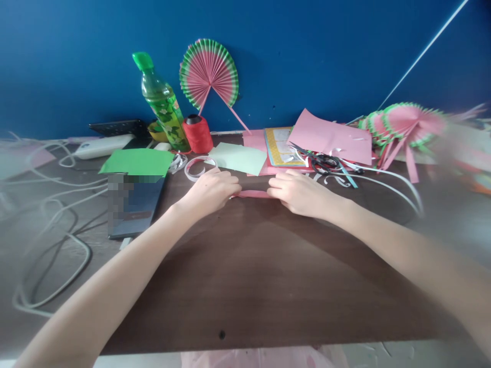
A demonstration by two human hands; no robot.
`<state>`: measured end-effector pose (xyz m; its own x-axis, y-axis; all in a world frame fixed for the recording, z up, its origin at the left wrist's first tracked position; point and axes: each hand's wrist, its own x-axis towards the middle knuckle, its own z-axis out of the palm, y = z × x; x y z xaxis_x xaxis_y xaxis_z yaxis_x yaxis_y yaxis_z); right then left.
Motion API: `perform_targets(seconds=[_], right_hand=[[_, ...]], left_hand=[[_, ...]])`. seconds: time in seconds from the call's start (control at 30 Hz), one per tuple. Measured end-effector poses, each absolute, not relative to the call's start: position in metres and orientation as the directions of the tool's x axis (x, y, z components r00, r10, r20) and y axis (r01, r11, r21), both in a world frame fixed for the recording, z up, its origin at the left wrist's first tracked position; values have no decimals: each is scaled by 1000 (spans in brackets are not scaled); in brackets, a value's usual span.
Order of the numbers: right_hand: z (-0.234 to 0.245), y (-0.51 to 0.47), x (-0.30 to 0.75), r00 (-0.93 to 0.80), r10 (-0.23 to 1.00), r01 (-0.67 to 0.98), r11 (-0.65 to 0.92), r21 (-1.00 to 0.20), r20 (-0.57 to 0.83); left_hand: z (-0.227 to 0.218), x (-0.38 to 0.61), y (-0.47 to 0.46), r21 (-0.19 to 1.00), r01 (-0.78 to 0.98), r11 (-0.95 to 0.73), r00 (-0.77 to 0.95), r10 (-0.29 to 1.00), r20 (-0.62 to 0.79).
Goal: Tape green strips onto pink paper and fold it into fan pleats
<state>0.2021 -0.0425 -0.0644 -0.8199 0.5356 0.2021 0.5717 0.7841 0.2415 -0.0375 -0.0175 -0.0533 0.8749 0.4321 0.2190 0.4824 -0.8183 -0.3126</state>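
Between my hands stretches a narrow folded strip of pink paper [253,194], low over the brown tabletop. My left hand [215,190] is closed on its left end, fingers curled. On the right end, my right hand [293,191] grips in the same way, knuckles up. The fingertips and the strip's ends are hidden under the hands. Just behind my left hand lies a roll of tape [191,171]. A pale green paper sheet [240,157] rests beyond the strip, next to more pink paper.
Behind stand a green bottle [163,110], a red thread spool [197,135] and a pleated paper fan [209,71]. Scissors [326,162] lie among paper scraps at right, near more fans [410,122]. Left are a phone [140,204], green paper [136,161] and looped cables [82,245].
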Motion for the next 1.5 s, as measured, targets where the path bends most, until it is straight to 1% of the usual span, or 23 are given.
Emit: perform_targets(seconds=[0.2, 0.43, 0.53, 0.77, 0.87, 1.07, 1.23, 1.3, 1.4, 1.5], right_hand=[[-58, -48, 201, -799, 588, 599, 758, 257, 127], [-55, -52, 201, -775, 627, 628, 750, 207, 80], [-52, -54, 200, -765, 641, 638, 745, 195, 54], [-46, -59, 198, -737, 676, 666, 726, 172, 1], [-44, -61, 196, -719, 694, 681, 713, 167, -34], [-37, -70, 190, -624, 773, 748, 634, 197, -117], [-33, -74, 185, -585, 794, 761, 608, 226, -166], [-34, -74, 185, -586, 793, 759, 609, 228, -166], [-35, -73, 186, -592, 792, 761, 610, 221, -149], [-35, -72, 187, -598, 791, 764, 611, 209, -127]], left_hand=[[-50, -37, -19, -323, 484, -813, 875, 449, 181], [-43, -36, -21, -280, 492, -824, 868, 490, 83], [-42, -36, -20, -268, 487, -831, 870, 487, 72], [-40, -37, -20, -299, 489, -819, 867, 495, 62], [-39, -37, -22, -313, 508, -802, 851, 524, 39], [-37, -37, -28, -306, 558, -771, 816, 577, 35], [-34, -36, -30, -261, 612, -746, 771, 636, -10], [-35, -35, -31, -259, 625, -737, 762, 647, -1], [-36, -34, -31, -280, 617, -736, 774, 631, 50], [-38, -37, -29, -227, 591, -774, 804, 589, 85]])
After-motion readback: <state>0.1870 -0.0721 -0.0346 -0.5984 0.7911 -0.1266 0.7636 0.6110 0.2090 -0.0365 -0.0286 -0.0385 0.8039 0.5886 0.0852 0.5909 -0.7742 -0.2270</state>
